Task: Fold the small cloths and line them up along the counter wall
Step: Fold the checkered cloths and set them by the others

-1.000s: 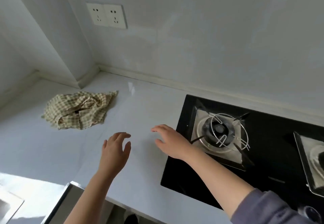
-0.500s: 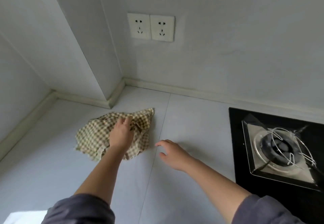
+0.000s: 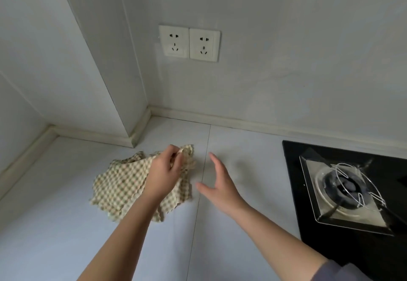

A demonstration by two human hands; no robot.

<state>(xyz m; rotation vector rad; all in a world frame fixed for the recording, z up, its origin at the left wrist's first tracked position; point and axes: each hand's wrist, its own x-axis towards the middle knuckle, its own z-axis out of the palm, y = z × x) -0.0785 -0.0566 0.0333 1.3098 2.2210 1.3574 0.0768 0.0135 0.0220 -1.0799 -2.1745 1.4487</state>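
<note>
A crumpled yellow-and-white checked cloth lies on the pale counter, near the corner where a wall column juts out. My left hand rests on the cloth's right part, its fingers pinched on the upper right corner, which is raised a little. My right hand hovers just to the right of the cloth, fingers spread, palm turned toward it, holding nothing. The cloth's middle is hidden under my left hand and forearm.
A black gas hob with a steel burner and wire pan support fills the right side. The back wall carries two white sockets. A raised strip runs along the foot of the wall.
My left hand has closed on the cloth's upper right corner and lifted it slightly. My right hand has moved closer to the cloth and turned its palm inward.
</note>
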